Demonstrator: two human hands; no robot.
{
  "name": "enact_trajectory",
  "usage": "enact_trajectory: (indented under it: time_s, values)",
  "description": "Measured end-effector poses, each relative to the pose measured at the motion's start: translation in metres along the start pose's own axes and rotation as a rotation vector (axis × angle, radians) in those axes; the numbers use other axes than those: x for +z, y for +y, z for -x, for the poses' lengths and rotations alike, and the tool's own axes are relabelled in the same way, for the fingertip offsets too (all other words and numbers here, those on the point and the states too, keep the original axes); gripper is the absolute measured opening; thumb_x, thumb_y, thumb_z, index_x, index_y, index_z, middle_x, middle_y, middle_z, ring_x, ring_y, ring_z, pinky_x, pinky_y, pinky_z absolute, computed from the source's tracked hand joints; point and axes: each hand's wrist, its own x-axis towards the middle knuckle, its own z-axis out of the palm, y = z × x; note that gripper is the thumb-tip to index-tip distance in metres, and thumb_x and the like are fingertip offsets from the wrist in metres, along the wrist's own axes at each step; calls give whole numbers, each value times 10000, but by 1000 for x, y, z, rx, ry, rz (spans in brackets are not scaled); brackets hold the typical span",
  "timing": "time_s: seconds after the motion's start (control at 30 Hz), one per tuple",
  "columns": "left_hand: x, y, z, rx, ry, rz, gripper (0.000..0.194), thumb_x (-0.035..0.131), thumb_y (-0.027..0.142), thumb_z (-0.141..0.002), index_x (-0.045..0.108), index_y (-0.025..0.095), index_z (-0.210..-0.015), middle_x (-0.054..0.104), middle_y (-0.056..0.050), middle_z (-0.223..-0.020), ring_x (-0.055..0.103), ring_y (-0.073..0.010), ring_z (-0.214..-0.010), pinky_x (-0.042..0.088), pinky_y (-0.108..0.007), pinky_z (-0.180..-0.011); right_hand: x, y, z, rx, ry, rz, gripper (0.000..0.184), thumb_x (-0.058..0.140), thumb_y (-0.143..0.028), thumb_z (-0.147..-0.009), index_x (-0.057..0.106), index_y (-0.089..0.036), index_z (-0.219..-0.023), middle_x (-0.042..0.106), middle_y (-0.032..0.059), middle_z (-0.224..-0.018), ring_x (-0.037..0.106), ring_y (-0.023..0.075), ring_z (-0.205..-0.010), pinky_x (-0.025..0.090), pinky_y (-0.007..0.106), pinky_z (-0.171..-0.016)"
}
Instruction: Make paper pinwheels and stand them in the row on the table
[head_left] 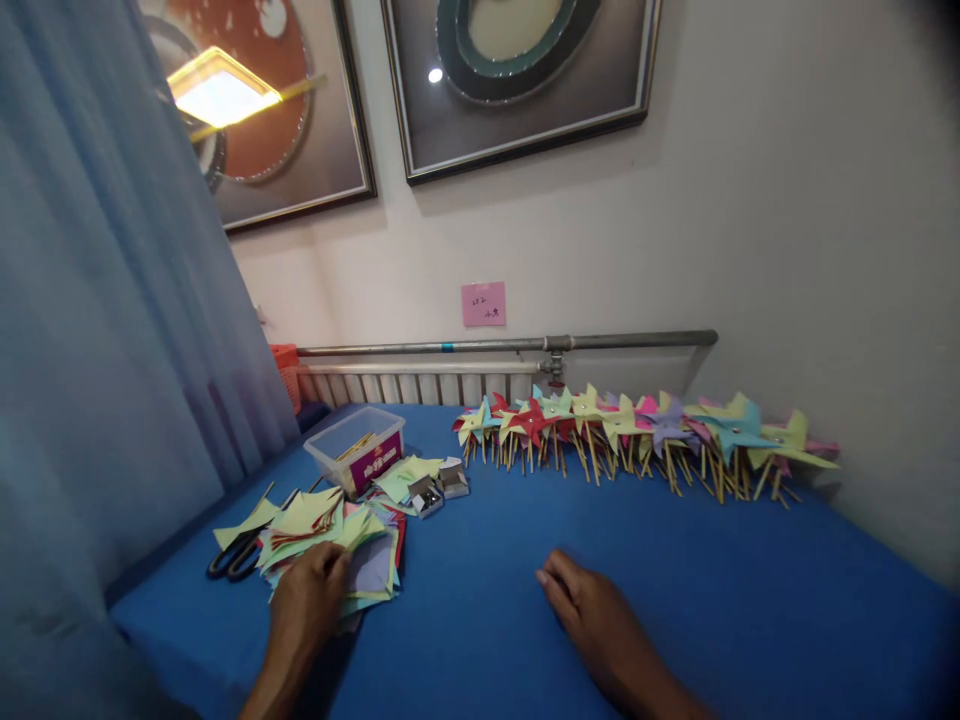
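My left hand (311, 590) is over a pile of coloured paper squares (371, 565) at the left of the blue-covered bed. Its fingers are closed at the edge of a pale yellow-green sheet of paper (360, 530), which bends up from the pile. My right hand (585, 605) rests on the blue cover (465, 620) to the right, fingers curled in with nothing showing in them. Black-handled scissors (241, 553) lie at the pile's left side, partly covered by paper. Behind the pile stand two small open boxes, one holding small metal pieces (426, 497) and another box (453, 478).
A clear plastic tub (326, 452) with thin sticks stands behind the papers. A long row of finished paper pinwheels (622, 425) on sticks lies along the back right. Beyond are a metal rail (495, 347) and the wall; a blue curtain (127, 300) hangs at left.
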Motion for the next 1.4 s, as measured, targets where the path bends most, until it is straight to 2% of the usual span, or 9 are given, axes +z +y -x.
enact_trajectory:
  time_s: [0.17,0.4,0.53,0.63,0.8,1.0,1.17,1.33,1.4]
  values:
    - [-11,2,-3,-58,-28,265,359,509,442,-857,773,198,-853,788,-49,-846,696,-251,-804,473,-293,-713,-1,-3,3,17,0,0,317,383,-417,-977,470,-242,-727,591,-6,-648,539,169,-604,323,289,-613]
    - [-35,22,-22,-146,409,470,369,543,503,-813,742,194,-854,769,-74,-940,678,-275,-920,496,-337,-806,-8,-14,-18,62,-79,-246,299,533,-408,-901,486,-226,-668,541,-20,-620,478,147,-587,316,275,-577]
    - [-32,62,-43,-153,300,767,385,583,513,-825,727,164,-897,744,-52,-815,670,-237,-787,508,-314,-719,8,-18,-39,167,89,-644,362,525,-546,-913,542,-232,-734,540,-34,-618,465,131,-535,354,260,-543]
    - [-6,112,-50,52,153,783,324,550,443,-887,710,161,-877,721,-47,-776,664,-215,-746,514,-311,-711,24,-17,-46,181,109,-867,443,645,-659,-812,645,-218,-849,671,26,-762,602,174,-647,439,284,-589]
    - [66,197,-24,773,262,380,231,457,186,-944,675,183,-868,721,-90,-941,659,-221,-903,486,-353,-831,19,-9,-50,190,132,-1341,576,759,-664,-741,681,-212,-1088,727,111,-1137,683,254,-1045,506,391,-922]
    - [111,217,10,990,148,315,166,508,158,-920,657,189,-855,698,-88,-915,644,-219,-834,452,-364,-763,2,8,-55,371,299,-1542,385,900,-450,-634,649,-192,-770,769,50,-838,708,287,-995,550,378,-859]
    - [103,194,-12,677,75,509,203,545,267,-921,676,186,-1055,691,-121,-1103,631,-264,-1043,467,-413,-901,2,4,-52,431,252,-1577,393,874,-388,-656,719,-151,-929,794,116,-924,730,321,-991,559,420,-869]
    - [103,189,-33,198,-393,866,175,621,339,-817,669,178,-866,663,-20,-757,603,-168,-688,464,-279,-645,3,-5,-47,410,102,-1514,454,817,-417,-750,717,-131,-1087,797,145,-974,738,322,-990,548,443,-900]
    - [107,191,-35,108,-473,981,186,662,356,-747,641,172,-742,598,17,-630,529,-129,-571,405,-241,-556,4,-7,-45,405,77,-1463,473,808,-430,-763,710,-130,-1116,796,146,-978,742,320,-966,552,442,-884]
